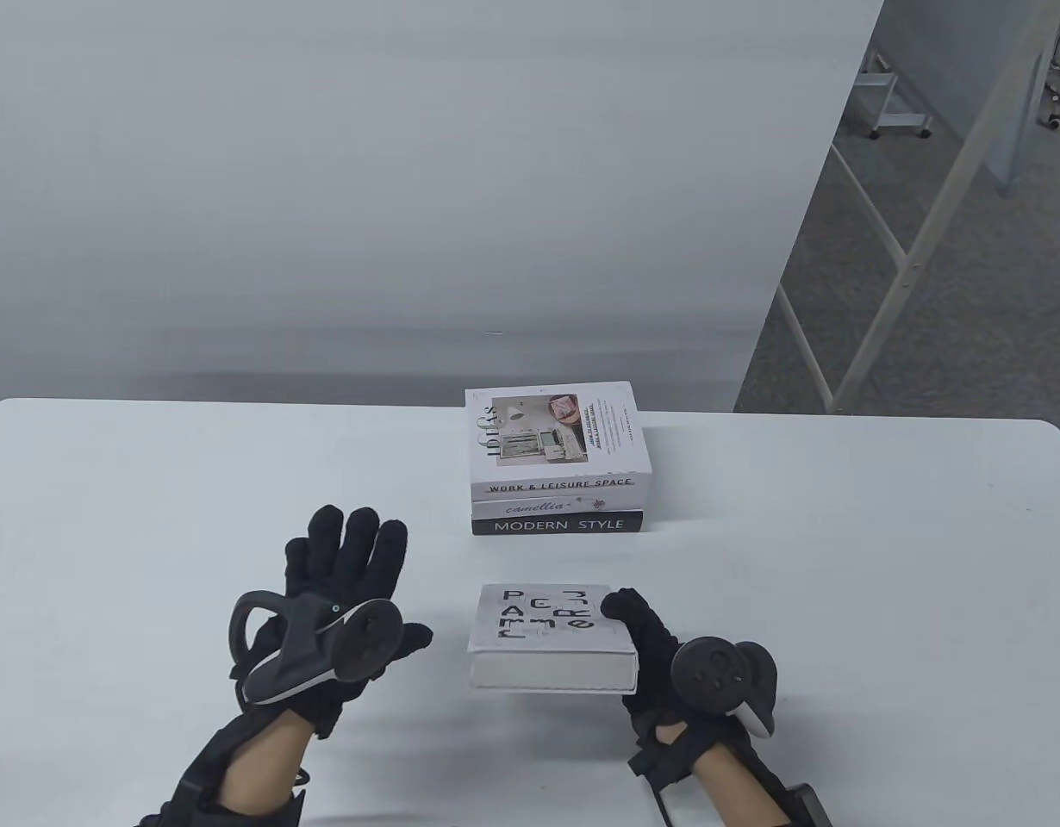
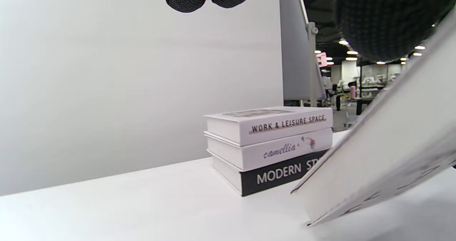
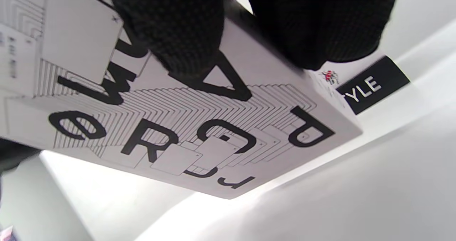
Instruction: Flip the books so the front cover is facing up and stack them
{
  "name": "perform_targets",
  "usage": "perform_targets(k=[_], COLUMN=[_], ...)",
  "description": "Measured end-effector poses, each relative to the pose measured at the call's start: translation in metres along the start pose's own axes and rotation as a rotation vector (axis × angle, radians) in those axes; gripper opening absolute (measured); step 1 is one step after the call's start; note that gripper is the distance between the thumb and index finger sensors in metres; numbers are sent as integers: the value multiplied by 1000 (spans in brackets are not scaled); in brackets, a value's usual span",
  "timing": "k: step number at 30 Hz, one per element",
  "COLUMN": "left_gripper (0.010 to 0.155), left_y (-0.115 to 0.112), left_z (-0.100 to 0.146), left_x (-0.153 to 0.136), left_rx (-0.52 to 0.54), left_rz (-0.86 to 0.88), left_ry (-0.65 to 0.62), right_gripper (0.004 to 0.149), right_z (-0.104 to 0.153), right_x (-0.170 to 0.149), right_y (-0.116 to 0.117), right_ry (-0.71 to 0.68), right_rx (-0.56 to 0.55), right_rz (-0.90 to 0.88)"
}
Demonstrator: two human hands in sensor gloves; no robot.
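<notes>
A stack of three books (image 1: 556,465) lies mid-table, with "WORK & LEISURE SPACE" on top, cover up; it also shows in the left wrist view (image 2: 270,145). A fourth white book with big black letters (image 1: 547,629) is in front of the stack. My right hand (image 1: 633,629) grips its right edge, thumb (image 1: 620,607) on top and fingers (image 3: 171,38) against the lettered underside (image 3: 199,127). The book is tilted, its right side raised off the table (image 2: 384,155). My left hand (image 1: 349,560) is open, fingers spread, just left of the book and not touching it.
The white table (image 1: 840,560) ends at a rounded far edge before a white wall panel (image 1: 409,172). Beyond the right side there is grey floor with metal frames (image 1: 909,258).
</notes>
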State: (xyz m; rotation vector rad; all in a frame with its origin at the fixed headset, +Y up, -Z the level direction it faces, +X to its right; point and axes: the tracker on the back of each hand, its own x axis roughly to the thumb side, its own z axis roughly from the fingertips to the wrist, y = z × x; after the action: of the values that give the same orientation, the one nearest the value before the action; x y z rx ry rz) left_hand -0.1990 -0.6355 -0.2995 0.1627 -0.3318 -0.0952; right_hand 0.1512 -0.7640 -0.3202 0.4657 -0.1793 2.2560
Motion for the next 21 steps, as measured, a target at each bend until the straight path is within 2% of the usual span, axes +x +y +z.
perform_targets(k=[5, 9, 16, 21], left_gripper=[105, 104, 103, 103], left_y=[16, 26, 31, 31], left_z=[9, 17, 24, 24], left_x=[-6, -11, -29, -34], left_rx=[56, 73, 86, 89], left_rz=[70, 58, 83, 93], left_ry=[-37, -23, 26, 36], right_gripper=[71, 73, 74, 74], right_z=[-13, -40, -92, -119], right_x=[-7, -9, -4, -9], right_y=[0, -6, -24, -22], right_ry=[134, 255, 396, 501], right_rx=[-47, -99, -115, -87], right_rz=[-204, -354, -465, -488])
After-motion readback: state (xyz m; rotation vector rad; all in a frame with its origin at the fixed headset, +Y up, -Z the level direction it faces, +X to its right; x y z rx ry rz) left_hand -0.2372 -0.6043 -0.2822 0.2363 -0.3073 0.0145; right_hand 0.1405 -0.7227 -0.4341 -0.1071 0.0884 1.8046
